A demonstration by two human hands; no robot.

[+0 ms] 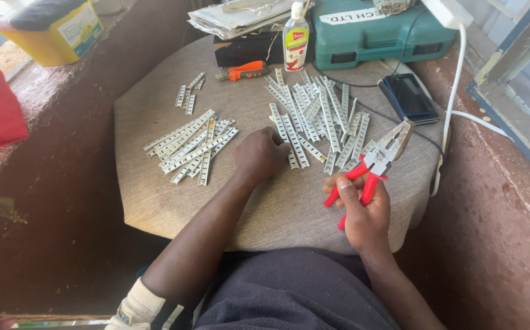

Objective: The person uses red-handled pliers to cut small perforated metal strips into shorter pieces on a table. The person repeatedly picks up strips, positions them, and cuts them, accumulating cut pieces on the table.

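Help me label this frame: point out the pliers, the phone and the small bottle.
pliers (380, 160): head view, on the pivot joint.
phone (409, 96): head view, middle of the dark screen.
small bottle (295, 44): head view, on its label.

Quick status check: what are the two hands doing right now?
Right hand grips red-handled pliers. Left hand rests on metal strips. Nothing between them.

Your pliers (380, 160): red-handled combination type, grey steel head angled up and right, jaws slightly parted, handles gripped in your right hand (364, 215). Your left hand (260, 154) rests knuckles-up on the perforated grey metal strips (314, 119), scattered flat on the cushion.
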